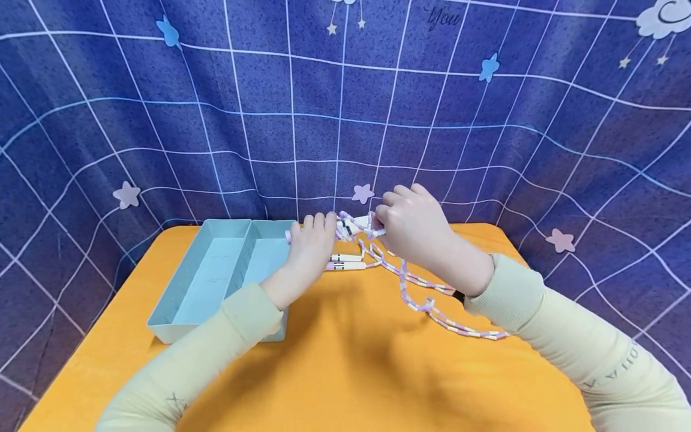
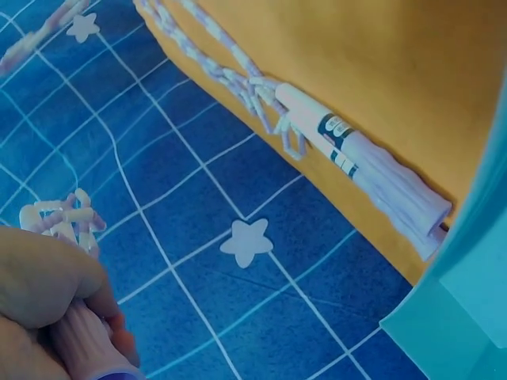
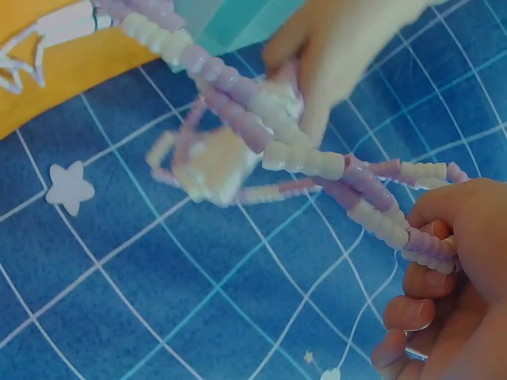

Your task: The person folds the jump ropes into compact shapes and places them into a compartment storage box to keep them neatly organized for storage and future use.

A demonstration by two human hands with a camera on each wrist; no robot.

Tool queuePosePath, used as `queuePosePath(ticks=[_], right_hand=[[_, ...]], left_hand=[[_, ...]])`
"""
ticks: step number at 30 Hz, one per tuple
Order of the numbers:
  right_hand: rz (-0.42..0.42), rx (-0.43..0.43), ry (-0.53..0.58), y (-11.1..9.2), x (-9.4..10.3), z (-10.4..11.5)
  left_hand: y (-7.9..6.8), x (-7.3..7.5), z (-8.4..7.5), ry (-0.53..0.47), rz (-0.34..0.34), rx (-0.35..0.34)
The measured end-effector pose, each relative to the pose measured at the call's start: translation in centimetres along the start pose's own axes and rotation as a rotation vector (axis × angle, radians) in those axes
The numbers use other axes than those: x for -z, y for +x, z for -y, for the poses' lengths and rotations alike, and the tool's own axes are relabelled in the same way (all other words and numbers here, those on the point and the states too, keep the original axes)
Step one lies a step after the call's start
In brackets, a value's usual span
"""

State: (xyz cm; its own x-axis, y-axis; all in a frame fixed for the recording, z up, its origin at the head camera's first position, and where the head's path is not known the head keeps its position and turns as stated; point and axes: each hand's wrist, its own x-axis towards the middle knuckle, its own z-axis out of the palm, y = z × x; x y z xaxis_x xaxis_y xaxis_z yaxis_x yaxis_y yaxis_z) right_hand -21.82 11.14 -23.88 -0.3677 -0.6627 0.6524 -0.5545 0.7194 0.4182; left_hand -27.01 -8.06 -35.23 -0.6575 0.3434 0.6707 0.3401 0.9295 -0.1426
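Note:
In the head view, my left hand [image 1: 310,249] grips a purple jump rope handle [image 2: 83,340], whose open end shows below the fingers in the left wrist view. Beside it, my right hand [image 1: 418,225] pinches a doubled strand of the purple and white beaded rope [image 3: 297,158] between thumb and fingers. The strand stretches between both hands, bunched in loops close to the left one, all raised above the table. Two more handles, white and purple [image 2: 348,150], lie side by side on the table, joined to beaded cord [image 1: 410,279].
A light blue two-compartment box [image 1: 178,297] stands on the left of the orange-covered table [image 1: 335,372]. Behind the table hangs a blue grid-patterned curtain [image 1: 318,138] with stars. More beaded rope [image 1: 469,330] trails over the right side, partly under my right forearm.

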Motion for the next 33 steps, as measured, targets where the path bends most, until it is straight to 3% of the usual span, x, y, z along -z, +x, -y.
queuePosePath(ticks=[4, 9, 23, 28, 33], right_hand=[[0.057, 0.027, 0.023, -0.8, -0.2, 0.7], [0.038, 0.079, 0.010, -2.0, -1.1, 1.5], [0.008, 0.187, 0.039, -4.5, -2.7, 2.9], [0.042, 0.191, 0.053, -5.4, -3.2, 3.5], [0.067, 0.195, 0.057, -6.4, -4.3, 4.2]], left_hand=[[0.6, 0.1, 0.6, 0.000, 0.024, 0.035], [1.2, 0.0, 1.7, 0.012, 0.055, 0.047], [2.4, 0.2, 3.4, 0.048, 0.002, -0.058], [2.6, 0.2, 3.6, 0.089, -0.060, -0.085], [3.0, 0.6, 3.5, 0.071, -0.110, -0.090]])
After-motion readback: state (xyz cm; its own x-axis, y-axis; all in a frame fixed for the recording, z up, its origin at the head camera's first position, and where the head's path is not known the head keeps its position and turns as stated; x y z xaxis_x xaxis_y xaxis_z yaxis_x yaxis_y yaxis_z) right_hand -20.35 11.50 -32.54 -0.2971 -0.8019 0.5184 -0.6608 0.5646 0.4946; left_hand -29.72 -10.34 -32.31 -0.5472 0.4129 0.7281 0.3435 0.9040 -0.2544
